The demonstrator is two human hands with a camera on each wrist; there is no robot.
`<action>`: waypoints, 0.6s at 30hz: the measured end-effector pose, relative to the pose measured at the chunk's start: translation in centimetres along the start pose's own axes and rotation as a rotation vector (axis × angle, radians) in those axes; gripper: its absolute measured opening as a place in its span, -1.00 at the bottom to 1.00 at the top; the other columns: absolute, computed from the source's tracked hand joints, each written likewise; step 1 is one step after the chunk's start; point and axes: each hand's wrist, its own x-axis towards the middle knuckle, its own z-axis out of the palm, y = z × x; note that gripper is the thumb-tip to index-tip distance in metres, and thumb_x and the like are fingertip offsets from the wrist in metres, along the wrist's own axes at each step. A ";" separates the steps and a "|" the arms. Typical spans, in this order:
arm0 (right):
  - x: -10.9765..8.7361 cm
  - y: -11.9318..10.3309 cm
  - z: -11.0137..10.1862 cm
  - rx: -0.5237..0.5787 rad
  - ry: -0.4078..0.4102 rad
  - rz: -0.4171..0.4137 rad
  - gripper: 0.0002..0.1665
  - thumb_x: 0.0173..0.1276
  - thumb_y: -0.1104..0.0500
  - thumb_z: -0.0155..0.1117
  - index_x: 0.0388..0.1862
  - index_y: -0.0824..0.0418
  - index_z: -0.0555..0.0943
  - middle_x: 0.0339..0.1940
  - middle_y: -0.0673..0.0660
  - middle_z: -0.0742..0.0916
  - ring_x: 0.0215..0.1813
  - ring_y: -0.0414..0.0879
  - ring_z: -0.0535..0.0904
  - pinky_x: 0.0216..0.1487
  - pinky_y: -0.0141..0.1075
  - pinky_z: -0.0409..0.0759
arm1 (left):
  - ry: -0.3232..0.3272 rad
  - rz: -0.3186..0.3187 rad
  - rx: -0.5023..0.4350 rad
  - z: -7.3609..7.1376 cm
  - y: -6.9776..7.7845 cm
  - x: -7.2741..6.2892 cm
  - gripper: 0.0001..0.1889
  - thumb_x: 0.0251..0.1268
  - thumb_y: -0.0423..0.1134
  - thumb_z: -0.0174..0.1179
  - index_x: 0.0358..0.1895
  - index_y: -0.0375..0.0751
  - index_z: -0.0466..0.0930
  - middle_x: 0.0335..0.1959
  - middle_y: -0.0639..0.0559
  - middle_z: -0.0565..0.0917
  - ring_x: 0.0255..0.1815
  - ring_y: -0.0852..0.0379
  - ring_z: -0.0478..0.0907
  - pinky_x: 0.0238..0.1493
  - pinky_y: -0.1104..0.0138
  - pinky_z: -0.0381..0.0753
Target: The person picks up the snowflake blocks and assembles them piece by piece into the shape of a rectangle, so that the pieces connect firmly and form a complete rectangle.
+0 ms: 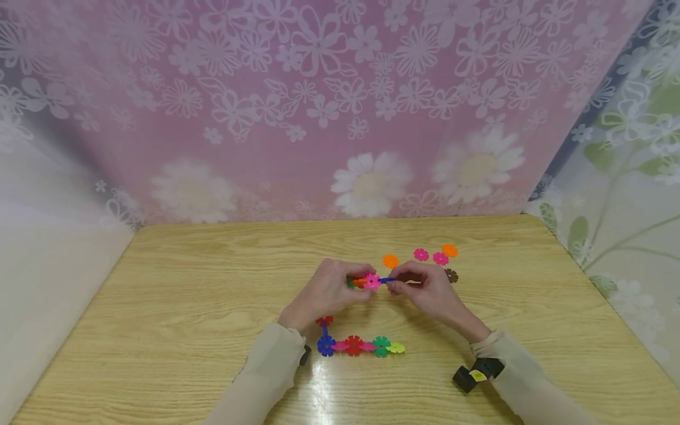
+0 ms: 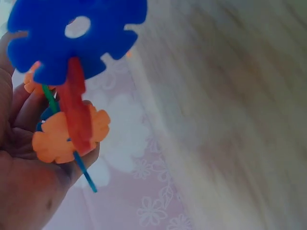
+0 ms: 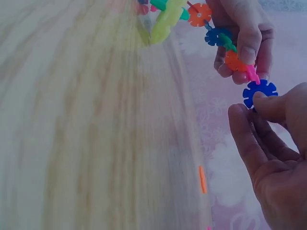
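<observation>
"Starting from the left, how do the hands stand?"

"The left hand (image 1: pixel 332 289) pinches the chain (image 1: pixel 353 346) of notched discs, its thumb over an orange disc (image 3: pixel 235 61). Just right of that is the pink disc (image 1: pixel 372 282), and meeting it crosswise is the blue disc (image 1: pixel 388 280). The right hand (image 1: pixel 430 289) has its grip on that blue one, between thumb and finger."

"Is the join seated?"

"I can't tell how deep. I'd keep the left grip close behind the pink disc, line slot up with slot, and press straight leftward. Twisting might loosen another link."

"Anything in the way?"

"The chain's lower run lies on the counter (image 1: pixel 186 283), nearer the person, from its corner disc (image 1: pixel 326 346) to the yellow disc (image 1: pixel 396 348). The left forearm sits close beside that corner; a dropped wrist could drag it. Past the hands are a loose orange disc (image 1: pixel 390 261), two loose pink discs (image 1: pixel 421 254), another orange, and a brown disc (image 1: pixel 452 275) partly hidden by the right hand."
</observation>
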 end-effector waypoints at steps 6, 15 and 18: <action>0.1 0.3 0.4 -0.100 0.047 -0.199 -0.81 0.28 0.50 0.38 -0.25 0.26 0.72 -0.31 0.21 0.77 -0.33 -0.11 0.76 -0.21 -0.35 0.77 | -0.012 0.032 0.001 0.1 0.0 0.0 -0.56 0.28 -0.20 0.38 0.24 -0.08 0.69 -0.18 -0.06 0.83 -0.78 0.29 -0.02 -0.70 0.46 0.07; 0.4 0.2 0.8 -0.214 0.071 -0.465 -0.71 0.16 0.58 0.42 -0.25 0.26 0.72 -0.38 0.14 0.78 -0.42 -0.07 0.69 -0.26 -0.43 0.74 | 0.008 0.127 0.094 0.2 -0.3 0.1 -0.64 0.26 -0.22 0.37 0.14 -0.02 0.75 -0.79 0.26 0.28 -0.76 0.40 0.00 -0.65 0.51 0.10; 0.5 0.1 0.9 -0.227 0.066 -0.425 -0.75 0.19 0.56 0.41 -0.26 0.27 0.71 -0.37 0.14 0.78 -0.40 -0.08 0.72 -0.26 -0.40 0.75 | 0.006 0.104 0.088 0.2 -0.4 0.1 -0.65 0.27 -0.21 0.37 0.13 0.00 0.75 -0.69 0.21 0.49 -0.71 0.39 0.14 -0.59 0.50 0.20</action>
